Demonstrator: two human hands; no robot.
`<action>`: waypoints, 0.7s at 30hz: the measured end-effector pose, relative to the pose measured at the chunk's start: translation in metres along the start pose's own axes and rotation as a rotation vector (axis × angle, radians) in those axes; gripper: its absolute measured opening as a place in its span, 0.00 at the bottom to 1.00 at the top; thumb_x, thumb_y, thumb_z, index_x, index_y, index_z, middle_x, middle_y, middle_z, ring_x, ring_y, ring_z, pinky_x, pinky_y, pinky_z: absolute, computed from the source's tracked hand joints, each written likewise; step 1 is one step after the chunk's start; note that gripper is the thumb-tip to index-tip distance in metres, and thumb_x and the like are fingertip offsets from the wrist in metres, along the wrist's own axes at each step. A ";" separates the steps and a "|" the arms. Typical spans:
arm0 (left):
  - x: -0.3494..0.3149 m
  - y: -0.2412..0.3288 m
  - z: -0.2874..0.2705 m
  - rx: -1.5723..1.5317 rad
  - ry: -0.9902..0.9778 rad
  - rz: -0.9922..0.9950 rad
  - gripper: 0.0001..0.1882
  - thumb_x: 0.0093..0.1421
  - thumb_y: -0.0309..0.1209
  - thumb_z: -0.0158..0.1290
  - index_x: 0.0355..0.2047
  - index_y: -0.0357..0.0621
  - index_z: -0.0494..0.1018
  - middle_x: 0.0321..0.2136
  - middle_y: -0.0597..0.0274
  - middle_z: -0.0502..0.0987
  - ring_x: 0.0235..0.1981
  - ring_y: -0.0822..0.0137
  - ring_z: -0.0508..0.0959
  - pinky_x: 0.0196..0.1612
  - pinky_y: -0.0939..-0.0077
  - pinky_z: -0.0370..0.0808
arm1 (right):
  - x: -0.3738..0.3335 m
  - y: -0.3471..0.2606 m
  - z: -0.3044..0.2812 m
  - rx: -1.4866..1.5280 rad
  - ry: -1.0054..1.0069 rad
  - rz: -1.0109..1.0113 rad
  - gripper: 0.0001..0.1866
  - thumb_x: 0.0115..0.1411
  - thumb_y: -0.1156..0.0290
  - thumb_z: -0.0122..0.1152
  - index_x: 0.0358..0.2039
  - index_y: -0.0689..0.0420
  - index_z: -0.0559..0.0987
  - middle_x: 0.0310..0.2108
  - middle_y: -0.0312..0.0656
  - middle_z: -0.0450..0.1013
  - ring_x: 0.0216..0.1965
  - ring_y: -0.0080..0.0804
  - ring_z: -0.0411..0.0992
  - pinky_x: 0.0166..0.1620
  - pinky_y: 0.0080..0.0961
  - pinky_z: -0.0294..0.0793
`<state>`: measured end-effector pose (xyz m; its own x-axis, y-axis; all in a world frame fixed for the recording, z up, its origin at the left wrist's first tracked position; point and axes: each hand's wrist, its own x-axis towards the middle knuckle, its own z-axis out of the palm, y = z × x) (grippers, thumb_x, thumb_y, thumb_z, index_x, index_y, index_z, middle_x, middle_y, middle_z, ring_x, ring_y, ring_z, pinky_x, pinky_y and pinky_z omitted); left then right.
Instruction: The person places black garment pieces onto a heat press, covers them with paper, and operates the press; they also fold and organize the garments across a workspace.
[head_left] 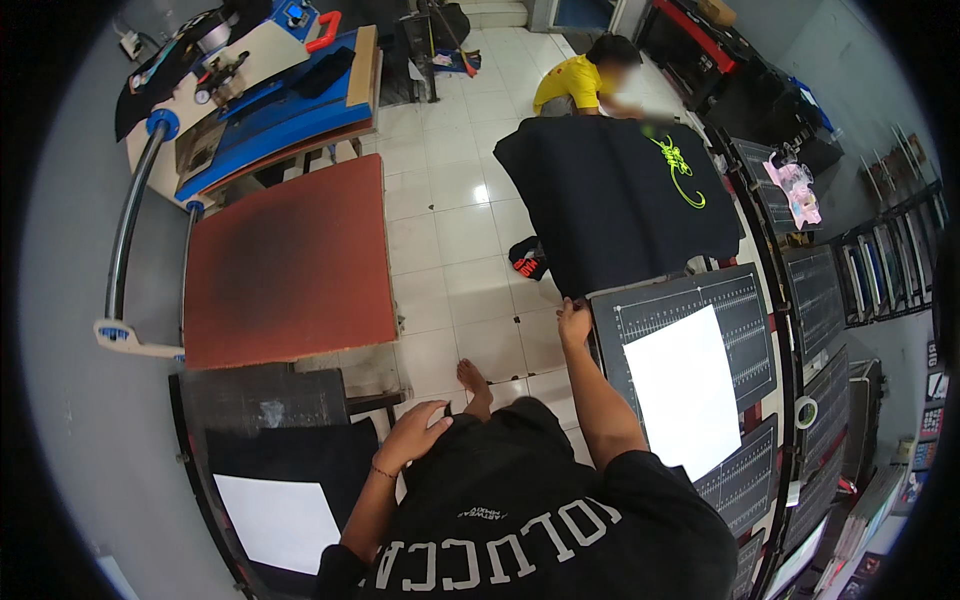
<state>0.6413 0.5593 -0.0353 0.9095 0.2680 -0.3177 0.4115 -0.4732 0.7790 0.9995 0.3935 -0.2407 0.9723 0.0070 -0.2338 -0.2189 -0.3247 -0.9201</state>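
Observation:
My right hand (574, 324) is closed at the near left corner of a black T-shirt (610, 210), beside the edge of a grey gridded board (640, 300); its fingertips are partly hidden. The shirt is spread flat and bears a neon green line design (680, 172). On the board, a white sheet (690, 395) lies partly over the grid lines. My left hand (418, 432) hangs beside my thigh with its fingers stretched out, holding nothing that I can see.
A heat press with a blue frame (270, 120) and a reddish-brown plate (290, 265) stands at the left. Below it, another white sheet (275, 515) lies on black cloth (350, 460). A person in yellow (570, 85) crouches beyond the shirt. More gridded boards (740, 470) line the right.

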 end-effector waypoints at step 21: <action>0.330 0.155 -0.160 -0.041 0.648 0.774 0.30 0.43 0.24 0.62 0.51 0.44 0.71 0.49 0.55 0.75 0.53 0.52 0.72 0.58 0.61 0.65 | -0.054 -0.439 -0.039 0.186 -0.945 -0.613 0.20 0.50 0.69 0.66 0.43 0.67 0.78 0.37 0.40 0.77 0.37 0.26 0.73 0.43 0.24 0.70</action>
<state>0.9953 0.7087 0.0669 0.7137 0.3099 0.6282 -0.2913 -0.6843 0.6685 1.0463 0.4991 0.1884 0.4857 0.8508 0.2005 0.1855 0.1239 -0.9748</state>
